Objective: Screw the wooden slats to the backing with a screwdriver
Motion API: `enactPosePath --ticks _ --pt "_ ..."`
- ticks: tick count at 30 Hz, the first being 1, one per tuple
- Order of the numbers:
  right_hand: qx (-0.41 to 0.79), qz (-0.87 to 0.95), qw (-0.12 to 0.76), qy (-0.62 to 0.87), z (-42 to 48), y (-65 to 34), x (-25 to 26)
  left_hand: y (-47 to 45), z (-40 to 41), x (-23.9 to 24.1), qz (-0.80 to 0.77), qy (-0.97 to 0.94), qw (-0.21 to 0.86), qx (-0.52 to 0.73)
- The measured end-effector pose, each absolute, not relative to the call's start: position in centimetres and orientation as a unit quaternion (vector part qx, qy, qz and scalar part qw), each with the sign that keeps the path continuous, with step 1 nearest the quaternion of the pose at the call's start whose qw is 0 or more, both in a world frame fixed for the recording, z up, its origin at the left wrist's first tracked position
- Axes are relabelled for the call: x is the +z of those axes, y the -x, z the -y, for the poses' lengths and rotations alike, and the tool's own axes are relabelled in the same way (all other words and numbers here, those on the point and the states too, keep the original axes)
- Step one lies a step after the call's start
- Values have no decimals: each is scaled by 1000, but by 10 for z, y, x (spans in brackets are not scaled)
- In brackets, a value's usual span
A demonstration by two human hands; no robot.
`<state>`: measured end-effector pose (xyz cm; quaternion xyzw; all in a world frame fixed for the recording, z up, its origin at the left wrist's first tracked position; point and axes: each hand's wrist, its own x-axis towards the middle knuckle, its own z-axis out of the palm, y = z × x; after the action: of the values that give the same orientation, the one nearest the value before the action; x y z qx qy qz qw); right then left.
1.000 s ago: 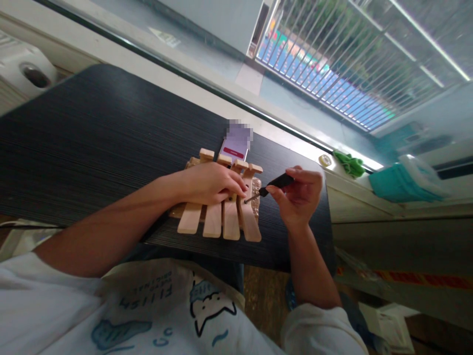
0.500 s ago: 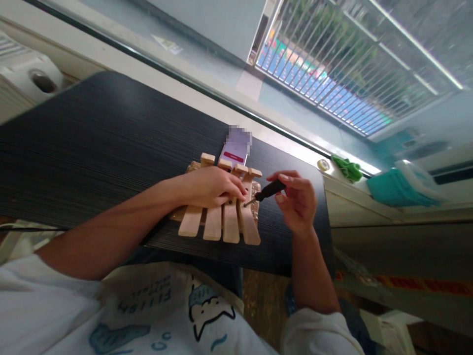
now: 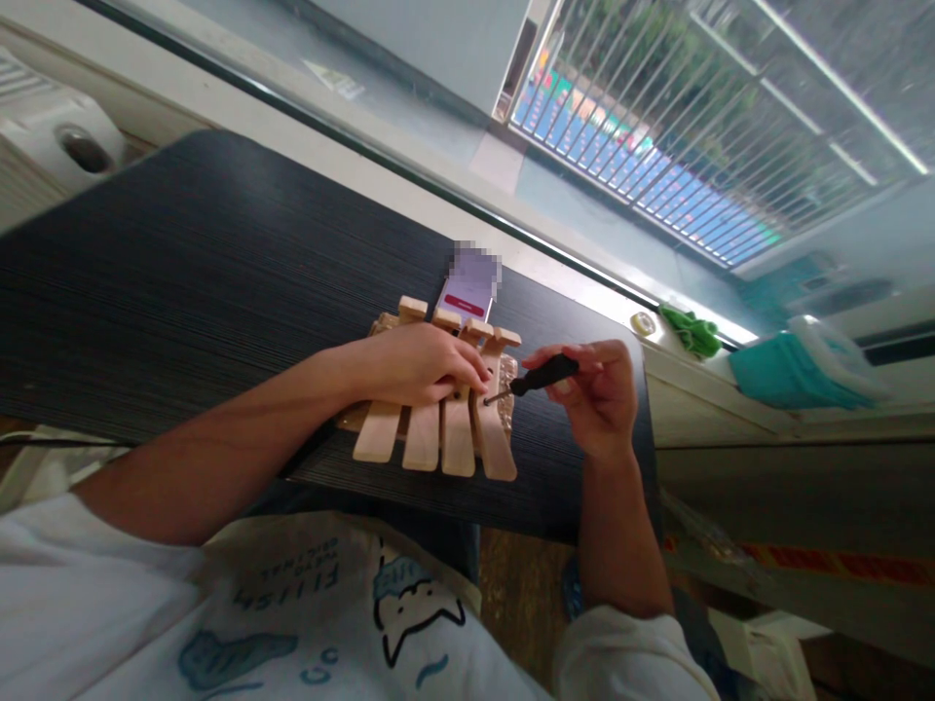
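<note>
My right hand [image 3: 600, 394] grips a screwdriver [image 3: 546, 374] by its black handle, the fingers closed around the handle's end. The shaft slants down to the left, its tip at a dark spot on the rightmost wooden piece [image 3: 497, 454]. My left hand [image 3: 430, 365] lies across several pale wooden pieces set side by side, its fingertips pressed on the rightmost one, close to the tip. Each piece has a flared lower end and a short crossbar on top. My palm covers the middle of the left pieces. Brown wrapping [image 3: 506, 389] shows beneath them.
A phone [image 3: 466, 300] with a lit screen lies just behind the wooden pieces on the dark table [image 3: 182, 282]. On the sill to the right are a tape roll [image 3: 643, 323], a green cloth [image 3: 691, 331] and a teal box [image 3: 785, 372]. A white appliance [image 3: 55, 136] stands at far left.
My right hand has turned and shifted slightly right, its fingers now more curled around the screwdriver's handle. The tip stays at the same spot. My left hand holds its place.
</note>
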<state>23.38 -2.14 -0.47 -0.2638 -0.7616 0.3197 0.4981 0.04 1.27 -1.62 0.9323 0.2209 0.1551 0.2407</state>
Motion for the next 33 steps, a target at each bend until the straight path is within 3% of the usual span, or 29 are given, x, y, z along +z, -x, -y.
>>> enactPosePath --ticks 12,27,33 --pt "311 754 520 253 18 -241 -7 -1 -12 -17 -222 -934 236 151" --pt "191 708 578 359 19 -226 -12 -1 -14 -20 -216 -937 219 167" --pt "160 710 603 326 19 -223 -15 -1 -14 -19 -216 -938 219 161"
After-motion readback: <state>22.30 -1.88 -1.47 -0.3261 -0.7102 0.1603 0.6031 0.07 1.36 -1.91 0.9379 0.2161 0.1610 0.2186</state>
